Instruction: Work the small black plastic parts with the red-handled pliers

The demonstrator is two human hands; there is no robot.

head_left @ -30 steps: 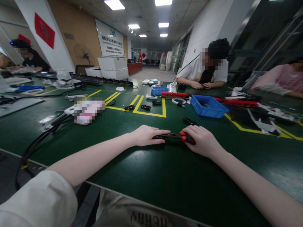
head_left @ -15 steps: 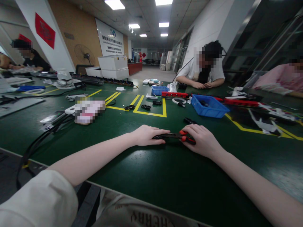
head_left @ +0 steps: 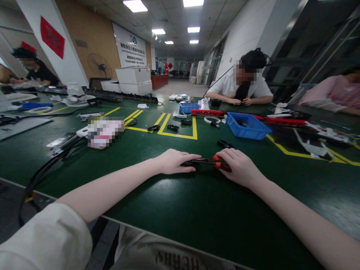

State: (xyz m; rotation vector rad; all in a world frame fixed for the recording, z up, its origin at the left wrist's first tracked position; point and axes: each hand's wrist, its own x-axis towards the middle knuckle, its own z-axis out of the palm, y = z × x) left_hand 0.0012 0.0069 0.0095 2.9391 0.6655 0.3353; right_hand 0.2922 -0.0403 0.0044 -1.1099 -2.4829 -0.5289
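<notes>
Red-handled, dark metal pliers are gripped over the smooth green tabletop by the right hand, its fingers closed around the handles. What seems to be a small black plastic part, at the pliers' tip, is pinched between thumb and fingers of the left hand.

R hand w/ red-handled pliers; L hand holds blk part.

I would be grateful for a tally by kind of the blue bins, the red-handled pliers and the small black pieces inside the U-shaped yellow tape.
Blue bins: 2
Red-handled pliers: 1
Small black pieces: 2
Total: 5
</notes>
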